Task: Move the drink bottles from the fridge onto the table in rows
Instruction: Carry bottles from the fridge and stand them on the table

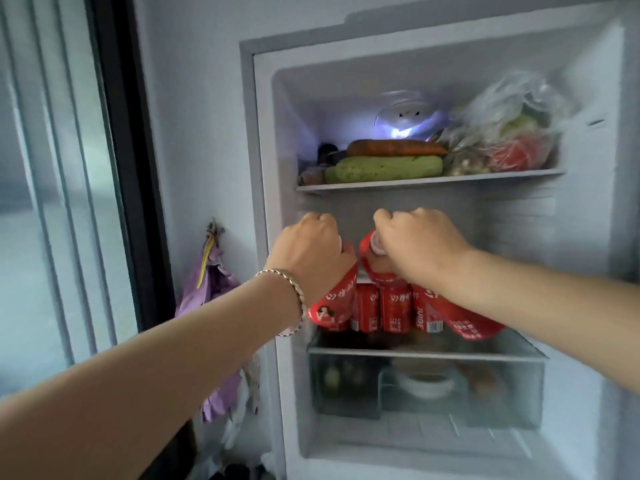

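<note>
The fridge (263,202) stands open in front of me. On its middle shelf (429,353) stands a row of red-labelled juice bottles (394,310). My left hand (308,251) grips the top of a tilted red bottle (332,306) at the left end of the row. My right hand (415,247) grips the neck of another tilted red bottle (374,268), whose pale cap shows under my fingers. Both hands are inside the fridge, side by side. The table is out of view.
The upper shelf (429,180) holds a carrot (394,147), a green gourd (384,169) and a plastic bag of vegetables (505,133). Below the bottles is a clear drawer (519,393) with bowls inside. Purple gloves (211,289) hang on the wall left of the fridge.
</note>
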Demonstrator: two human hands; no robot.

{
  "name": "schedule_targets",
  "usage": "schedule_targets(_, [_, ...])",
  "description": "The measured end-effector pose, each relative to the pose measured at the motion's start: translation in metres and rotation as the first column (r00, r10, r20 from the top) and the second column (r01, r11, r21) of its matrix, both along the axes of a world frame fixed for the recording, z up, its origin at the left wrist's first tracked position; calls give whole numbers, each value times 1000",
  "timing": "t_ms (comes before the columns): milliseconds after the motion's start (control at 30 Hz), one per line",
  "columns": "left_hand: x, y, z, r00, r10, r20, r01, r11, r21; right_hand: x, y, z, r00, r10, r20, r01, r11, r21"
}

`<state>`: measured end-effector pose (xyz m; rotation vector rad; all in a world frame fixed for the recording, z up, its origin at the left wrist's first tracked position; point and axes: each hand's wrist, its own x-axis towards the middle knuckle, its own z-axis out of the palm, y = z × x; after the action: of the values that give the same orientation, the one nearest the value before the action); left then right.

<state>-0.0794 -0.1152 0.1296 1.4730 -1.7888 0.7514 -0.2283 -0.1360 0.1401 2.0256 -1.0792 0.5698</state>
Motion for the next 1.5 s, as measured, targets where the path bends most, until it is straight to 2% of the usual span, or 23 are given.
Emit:
schedule_targets(100, [18, 45, -14, 993, 110, 47, -118, 973, 199, 6, 47, -20, 996, 78, 37, -83, 983, 165])
schedule_targets(233, [45, 109, -49, 965, 239, 109, -262, 843, 470, 20, 94, -56, 971, 163, 173, -222, 884, 411])
schedule_targets(333, [62, 169, -88, 938, 324, 120, -337, 781, 526, 36, 124, -94, 944, 283, 167, -327, 759, 563])
schedule_targets(433, [70, 238, -129, 889, 444, 109, -423, 705, 569, 56, 161, -131, 902, 420, 95, -381, 673, 634])
schedule_targets(600, [59, 361, -193, 747, 660, 82, -560, 558, 613, 89, 236, -188, 718, 694, 45, -526, 499, 689])
schedule_targets(700, [40, 442, -224, 608, 793, 46, -626, 443, 642, 102, 293, -220, 554, 831, 50, -634, 383, 672])
schedule_targets(833, [1, 556, -256, 369, 929, 22, -674, 251, 695, 107, 389, -244, 301, 953, 38, -722, 201, 662])
schedule_targets(933, [-39, 643, -273, 202, 978, 58, -691, 100, 716, 102, 470, -253, 133, 990, 52, -722, 61, 689])
schedule_targets(1033, [-85, 733, -282, 6, 1000, 21, -664, -12, 747, 88, 559, -260, -14, 999, 41, -690, -39, 723])
schedule_targets(1133, [-142, 824, -288, -197, 979, -49, -652, -93, 753, 63, 656, -268, -185, 983, 0, -700, -131, 702])
schedule_targets(1233, [-206, 912, -294, -380, 922, -70, -640, -208, 740, 30, 756, -276, -298, 954, -6, -665, -203, 718])
schedule_targets(1333, [-274, 996, -298, -527, 847, -66, -596, -314, 739, -13, 857, -288, -395, 919, 1, -565, -244, 788])
schedule_targets(1500, [-385, 1123, -304, -711, 700, -65, -479, -414, 774, -90, 1008, -299, -580, 813, 41, -404, -331, 853])
